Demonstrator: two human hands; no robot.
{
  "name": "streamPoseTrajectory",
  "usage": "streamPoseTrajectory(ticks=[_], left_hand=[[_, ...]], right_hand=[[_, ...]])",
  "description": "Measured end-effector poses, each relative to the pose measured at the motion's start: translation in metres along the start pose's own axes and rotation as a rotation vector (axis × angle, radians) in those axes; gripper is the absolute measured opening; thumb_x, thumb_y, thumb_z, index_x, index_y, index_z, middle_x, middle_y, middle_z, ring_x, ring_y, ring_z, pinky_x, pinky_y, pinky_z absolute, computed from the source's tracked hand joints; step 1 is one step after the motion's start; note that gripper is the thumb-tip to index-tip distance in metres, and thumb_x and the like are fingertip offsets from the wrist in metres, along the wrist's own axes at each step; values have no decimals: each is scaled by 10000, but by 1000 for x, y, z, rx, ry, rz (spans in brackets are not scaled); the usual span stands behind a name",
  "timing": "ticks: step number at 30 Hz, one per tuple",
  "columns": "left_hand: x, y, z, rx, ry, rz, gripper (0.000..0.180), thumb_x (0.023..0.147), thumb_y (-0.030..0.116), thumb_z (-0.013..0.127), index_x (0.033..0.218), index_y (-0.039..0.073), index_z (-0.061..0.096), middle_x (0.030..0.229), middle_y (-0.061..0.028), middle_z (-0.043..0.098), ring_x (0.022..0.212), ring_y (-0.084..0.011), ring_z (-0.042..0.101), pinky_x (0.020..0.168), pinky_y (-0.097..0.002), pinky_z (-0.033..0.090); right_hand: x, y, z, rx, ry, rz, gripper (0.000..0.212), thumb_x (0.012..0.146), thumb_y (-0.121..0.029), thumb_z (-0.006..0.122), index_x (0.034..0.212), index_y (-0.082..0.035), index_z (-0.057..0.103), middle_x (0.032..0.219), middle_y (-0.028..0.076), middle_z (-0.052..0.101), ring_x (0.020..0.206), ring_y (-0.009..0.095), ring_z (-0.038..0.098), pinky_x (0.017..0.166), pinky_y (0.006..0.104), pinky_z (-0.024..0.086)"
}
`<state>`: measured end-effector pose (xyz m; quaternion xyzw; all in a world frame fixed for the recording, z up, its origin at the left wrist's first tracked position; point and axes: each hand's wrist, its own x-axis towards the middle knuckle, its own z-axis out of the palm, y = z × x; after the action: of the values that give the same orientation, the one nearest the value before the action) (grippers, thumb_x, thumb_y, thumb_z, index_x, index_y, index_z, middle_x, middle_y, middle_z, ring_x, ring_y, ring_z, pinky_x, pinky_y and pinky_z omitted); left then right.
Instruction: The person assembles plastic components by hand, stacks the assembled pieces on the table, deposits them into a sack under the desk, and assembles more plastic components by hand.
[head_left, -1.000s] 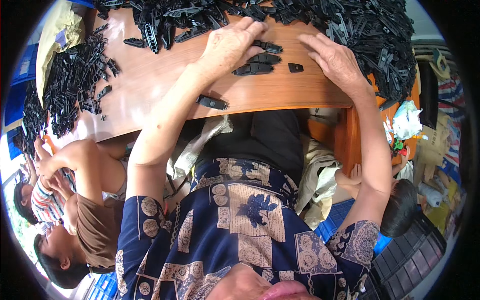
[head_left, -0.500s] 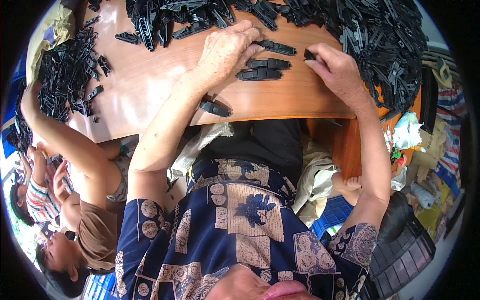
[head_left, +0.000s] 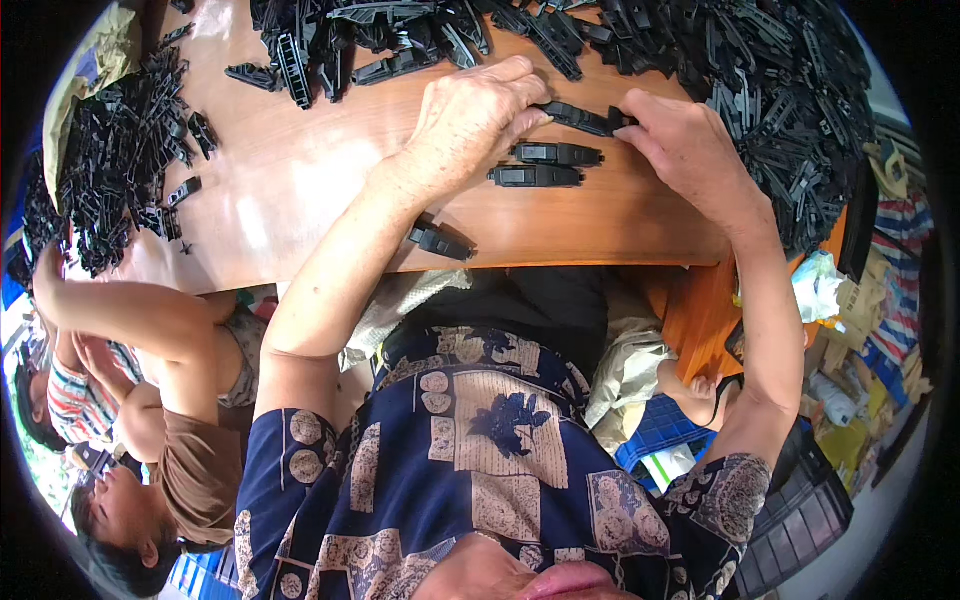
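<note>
My left hand (head_left: 487, 112) grips one end of a long black plastic part (head_left: 580, 118) on the brown table. At that part's right end, my right hand (head_left: 672, 135) pinches a small black plastic piece (head_left: 615, 119), which meets the long part's tip; whether they are joined I cannot tell. Just nearer to me, two similar black parts, an upper one (head_left: 557, 154) and a lower one (head_left: 536, 176), lie side by side. Another black part (head_left: 440, 241) rests by the table's front edge, below my left forearm.
A big heap of black plastic parts (head_left: 790, 130) covers the table's right side. More parts (head_left: 370, 40) lie along the back, with another pile (head_left: 105, 170) at the left. A person in a brown shirt (head_left: 200, 480) reaches toward that left pile.
My right hand's small piece, apart from the long part before, now meets its right end. The scene has shifted slightly in view. The person at left has lowered an arm.
</note>
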<state>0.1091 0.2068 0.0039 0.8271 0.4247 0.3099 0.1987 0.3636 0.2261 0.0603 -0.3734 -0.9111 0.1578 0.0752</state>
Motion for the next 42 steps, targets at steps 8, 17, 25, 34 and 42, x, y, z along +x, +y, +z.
streamPoseTrajectory(ticks=[8,17,25,34,42], left_hand=[[1,2,-3,-16,-61,-48,145,859,137,721,946,41,655,904,-93,618,856,-329,664,700,-415,520],[4,0,3,37,-6,4,140,819,136,755,878,56,657,840,-70,610,772,-301,665,638,-401,518],[3,-3,2,29,-22,-17,138,815,125,765,870,43,669,828,-81,622,742,-309,662,631,-393,519],[28,0,-3,153,44,32,287,925,102,605,1209,62,611,1009,-152,673,898,-355,693,781,-459,556],[53,-7,7,592,-58,36,190,860,64,636,1048,87,618,992,-93,643,927,-299,693,754,-415,570]], right_hand=[[-4,-3,0,121,-23,33,155,898,-80,679,1005,-23,582,833,188,649,796,399,650,662,454,501],[-4,-7,9,198,-14,97,127,919,-75,639,952,-26,527,843,227,629,874,425,646,699,493,495],[17,-21,33,82,74,124,138,940,-116,635,1007,-3,590,872,226,692,896,431,680,733,503,532],[68,12,35,29,382,70,231,935,-66,591,1165,-49,590,1133,204,661,1027,432,637,857,496,540],[79,38,40,-116,291,208,312,903,-15,590,1208,-77,607,1138,201,663,1069,431,633,890,501,545]])
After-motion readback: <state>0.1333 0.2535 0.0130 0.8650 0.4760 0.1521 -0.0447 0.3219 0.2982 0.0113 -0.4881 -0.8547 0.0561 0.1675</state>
